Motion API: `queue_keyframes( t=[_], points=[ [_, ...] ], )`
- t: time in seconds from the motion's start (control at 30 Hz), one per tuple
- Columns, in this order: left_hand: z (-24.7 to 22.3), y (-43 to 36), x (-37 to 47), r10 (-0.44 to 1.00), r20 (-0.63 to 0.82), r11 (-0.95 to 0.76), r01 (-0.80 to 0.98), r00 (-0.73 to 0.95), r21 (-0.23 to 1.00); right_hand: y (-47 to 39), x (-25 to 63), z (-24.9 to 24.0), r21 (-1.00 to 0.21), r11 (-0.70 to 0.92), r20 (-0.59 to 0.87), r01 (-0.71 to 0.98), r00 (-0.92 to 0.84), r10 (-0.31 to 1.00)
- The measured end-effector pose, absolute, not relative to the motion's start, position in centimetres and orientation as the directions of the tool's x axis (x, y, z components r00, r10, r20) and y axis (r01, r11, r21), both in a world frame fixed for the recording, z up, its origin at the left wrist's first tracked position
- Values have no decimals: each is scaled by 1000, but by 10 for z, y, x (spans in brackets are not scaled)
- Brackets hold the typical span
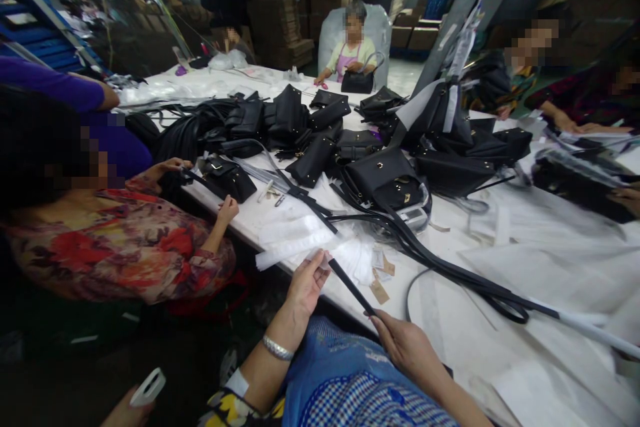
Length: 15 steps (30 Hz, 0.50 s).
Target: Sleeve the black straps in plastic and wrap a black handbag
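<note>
A black strap (352, 285) runs between my two hands above the table's near edge. My left hand (306, 283) pinches its far end, where a bit of thin whitish material shows at the fingertips. Lower down, my right hand (407, 340) is closed on the strap's near end, thumb and fingers pressed together. Right beyond my left hand lie white strips of thin wrapping (295, 237), and brown paper tags (381, 288) sit just right of the strap. A black handbag (387, 180) with metal fittings stands farther back on the table.
Long black straps (450, 270) trail across the white table (445, 340) to the right. Several black bags (285, 113) are heaped behind. A co-worker in a floral top (165, 253) handles a small black bag (227, 177) at left. Another person's hand holds a white device (149, 387) at lower left.
</note>
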<state>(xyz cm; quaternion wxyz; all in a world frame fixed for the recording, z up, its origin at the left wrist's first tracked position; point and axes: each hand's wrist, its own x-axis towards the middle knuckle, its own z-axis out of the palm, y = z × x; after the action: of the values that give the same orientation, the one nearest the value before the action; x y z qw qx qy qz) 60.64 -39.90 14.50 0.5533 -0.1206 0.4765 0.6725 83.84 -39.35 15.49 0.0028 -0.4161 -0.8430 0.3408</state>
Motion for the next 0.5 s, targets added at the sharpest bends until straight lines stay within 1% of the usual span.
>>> queue_keyframes(
  t=[0.17,0.3,0.5],
  points=[
    [143,-399,607,655,-672,57,-865,-345,499,-393,838,150,-514,456,-261,726,-639,723],
    [144,-400,607,637,-689,40,-878,-345,477,-395,839,147,-490,450,-270,747,-621,736],
    [143,-402,610,622,-709,68,-879,-333,473,-397,841,144,-465,486,-222,740,-628,746]
  ],
)
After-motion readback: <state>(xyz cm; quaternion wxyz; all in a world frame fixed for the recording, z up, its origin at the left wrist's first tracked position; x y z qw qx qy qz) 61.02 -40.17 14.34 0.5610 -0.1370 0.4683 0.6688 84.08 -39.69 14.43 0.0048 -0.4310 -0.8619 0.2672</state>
